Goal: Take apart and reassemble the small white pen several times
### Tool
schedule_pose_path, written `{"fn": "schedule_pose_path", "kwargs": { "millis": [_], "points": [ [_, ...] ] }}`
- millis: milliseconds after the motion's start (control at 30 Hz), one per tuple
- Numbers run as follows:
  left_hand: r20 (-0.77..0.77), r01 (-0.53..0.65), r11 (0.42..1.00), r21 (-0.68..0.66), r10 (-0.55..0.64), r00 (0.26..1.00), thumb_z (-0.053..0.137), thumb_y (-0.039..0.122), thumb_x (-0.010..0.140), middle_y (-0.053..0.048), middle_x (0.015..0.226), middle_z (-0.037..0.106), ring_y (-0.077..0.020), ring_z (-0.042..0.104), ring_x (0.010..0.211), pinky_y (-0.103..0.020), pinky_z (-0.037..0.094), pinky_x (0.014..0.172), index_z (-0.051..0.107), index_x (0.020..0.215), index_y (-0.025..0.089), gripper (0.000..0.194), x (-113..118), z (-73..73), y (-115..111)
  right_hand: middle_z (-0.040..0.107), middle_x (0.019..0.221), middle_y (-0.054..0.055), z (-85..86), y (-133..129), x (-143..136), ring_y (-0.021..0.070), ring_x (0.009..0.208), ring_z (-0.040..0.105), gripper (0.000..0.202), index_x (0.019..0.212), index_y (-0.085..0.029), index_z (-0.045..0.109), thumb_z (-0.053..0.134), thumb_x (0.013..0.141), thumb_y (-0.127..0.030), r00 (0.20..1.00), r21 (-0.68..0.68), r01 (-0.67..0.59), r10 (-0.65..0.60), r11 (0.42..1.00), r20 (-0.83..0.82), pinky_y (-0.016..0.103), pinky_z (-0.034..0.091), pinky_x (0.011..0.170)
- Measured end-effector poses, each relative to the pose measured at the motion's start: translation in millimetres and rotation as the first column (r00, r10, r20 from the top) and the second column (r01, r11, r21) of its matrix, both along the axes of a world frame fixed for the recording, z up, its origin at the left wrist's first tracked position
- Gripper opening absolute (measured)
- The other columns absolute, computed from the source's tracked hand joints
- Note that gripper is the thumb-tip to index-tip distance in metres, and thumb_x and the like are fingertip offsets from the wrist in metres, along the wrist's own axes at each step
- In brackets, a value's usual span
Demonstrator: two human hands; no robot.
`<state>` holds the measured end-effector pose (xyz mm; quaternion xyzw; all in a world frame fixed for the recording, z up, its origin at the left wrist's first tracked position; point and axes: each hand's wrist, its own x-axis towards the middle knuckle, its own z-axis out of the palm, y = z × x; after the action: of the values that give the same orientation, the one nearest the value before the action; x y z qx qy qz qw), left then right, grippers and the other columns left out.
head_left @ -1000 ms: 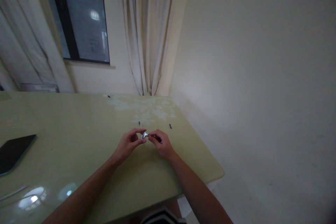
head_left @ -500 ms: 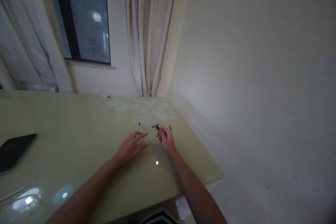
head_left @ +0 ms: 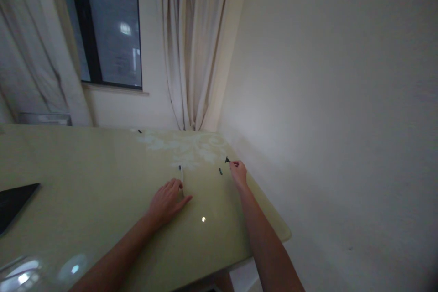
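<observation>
My right hand (head_left: pixel 238 173) is closed on the handle of a dark razor (head_left: pixel 227 160), whose head points away to the left near the table's right edge. Most of the handle is hidden by my fingers. My left hand (head_left: pixel 167 201) lies palm down on the table with the thumb spread from the fingers. Beside its fingertips is a white toothbrush (head_left: pixel 182 174) with a dark head; whether the fingers touch it I cannot tell. A small dark strip, perhaps a razor cap (head_left: pixel 221 171), lies left of my right hand.
The glossy pale table (head_left: pixel 102 169) meets the wall (head_left: pixel 325 123) on its right side. A dark flat device (head_left: pixel 15 203) lies at the left. Near the far edge is a tiny black piece (head_left: pixel 140 132). Curtains (head_left: pixel 195 54) and a window (head_left: pixel 116 27) stand behind.
My right hand has carried the razor to the right, past the small dark strip. My left hand has settled lower beside the toothbrush, its fingers drawn in more. The view has shifted slightly.
</observation>
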<state>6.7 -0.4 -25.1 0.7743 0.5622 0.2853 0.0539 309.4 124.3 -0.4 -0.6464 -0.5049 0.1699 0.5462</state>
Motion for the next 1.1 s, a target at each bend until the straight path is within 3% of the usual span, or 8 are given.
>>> {"fn": "schedule_pose_path", "kwargs": {
  "millis": [100, 300, 533, 767, 967, 1033, 1100],
  "points": [
    [-0.055, -0.112, 0.992, -0.05, 0.109, 0.993, 0.054, 0.064, 0.093, -0.01, 0.096, 0.067, -0.029, 0.065, 0.091, -0.04, 0.046, 0.084, 0.059, 0.094, 0.02, 0.044, 1, 3.5, -3, 0.073, 0.075, 0.01, -8.9, 2, 6, 0.0247, 0.075, 0.068, 0.014, 0.081, -0.019, 0.066, 0.06, 0.084, -0.031, 0.998, -0.044, -0.024, 0.026, 0.999, 0.049, 0.032, 0.046, 0.071],
    [-0.213, -0.176, 0.982, -0.069, 0.158, 0.964, 0.049, 0.07, 0.092, -0.012, 0.091, 0.069, -0.0301, 0.066, 0.091, -0.04, 0.045, 0.082, 0.06, 0.083, 0.02, 0.052, 8, 8.7, -1, 0.075, 0.085, 0.011, -25.8, -7, 8, 0.0237, 0.08, 0.067, 0.021, 0.088, -0.017, 0.071, 0.054, 0.089, -0.029, 0.983, -0.055, -0.019, 0.029, 0.998, 0.183, 0.031, 0.045, 0.075],
    [-0.346, -0.241, 0.962, -0.131, 0.184, 0.92, 0.037, 0.061, 0.1, -0.014, 0.096, 0.073, -0.0303, 0.069, 0.094, -0.041, 0.046, 0.082, 0.066, 0.089, 0.018, 0.053, 14, 18.9, -3, 0.071, 0.092, 0.009, -28.0, -6, 1, 0.0214, 0.084, 0.062, 0.02, 0.1, -0.017, 0.068, 0.049, 0.093, -0.019, 0.949, -0.078, -0.008, 0.032, 0.997, 0.314, 0.028, 0.039, 0.074],
    [-0.293, -0.265, 0.947, -0.184, 0.204, 0.934, 0.036, 0.046, 0.103, -0.015, 0.092, 0.076, -0.0297, 0.071, 0.088, -0.038, 0.044, 0.077, 0.07, 0.082, 0.018, 0.049, 12, 15.2, 0, 0.067, 0.101, 0.012, -30.5, -6, -16, 0.0218, 0.085, 0.06, 0.023, 0.106, -0.016, 0.066, 0.049, 0.093, -0.009, 0.825, -0.092, -0.013, 0.063, 0.996, 0.562, 0.029, 0.037, 0.072],
    [-0.243, -0.29, 0.932, -0.215, 0.237, 0.941, 0.038, 0.038, 0.102, -0.014, 0.09, 0.077, -0.0259, 0.069, 0.081, -0.033, 0.038, 0.069, 0.073, 0.085, 0.019, 0.043, 4, 14.3, 1, 0.066, 0.102, 0.014, -20.2, -12, -12, 0.0243, 0.092, 0.061, 0.018, 0.096, -0.017, 0.069, 0.051, 0.096, -0.021, 0.854, -0.029, -0.027, 0.038, 0.999, 0.519, 0.031, 0.042, 0.079],
    [-0.202, -0.289, 0.933, -0.213, 0.247, 0.948, 0.035, 0.039, 0.103, -0.01, 0.084, 0.075, -0.0224, 0.067, 0.074, -0.031, 0.034, 0.065, 0.071, 0.082, 0.02, 0.046, 5, 17.4, 1, 0.066, 0.098, 0.012, -14.0, -17, -15, 0.0237, 0.09, 0.061, 0.022, 0.094, -0.017, 0.069, 0.05, 0.097, -0.028, 0.912, 0.076, -0.057, 0.021, 0.995, 0.41, 0.031, 0.043, 0.079],
    [-0.12, -0.262, 0.949, -0.172, 0.244, 0.962, 0.033, 0.042, 0.105, -0.007, 0.076, 0.071, -0.0193, 0.062, 0.067, -0.03, 0.029, 0.062, 0.065, 0.076, 0.02, 0.048, 14, 23.6, 3, 0.066, 0.087, 0.009, -8.8, -23, -26, 0.0217, 0.082, 0.06, 0.031, 0.09, -0.017, 0.069, 0.048, 0.099, -0.037, 0.962, 0.158, -0.153, 0.11, 0.975, 0.248, 0.031, 0.043, 0.076]
  ]
}}
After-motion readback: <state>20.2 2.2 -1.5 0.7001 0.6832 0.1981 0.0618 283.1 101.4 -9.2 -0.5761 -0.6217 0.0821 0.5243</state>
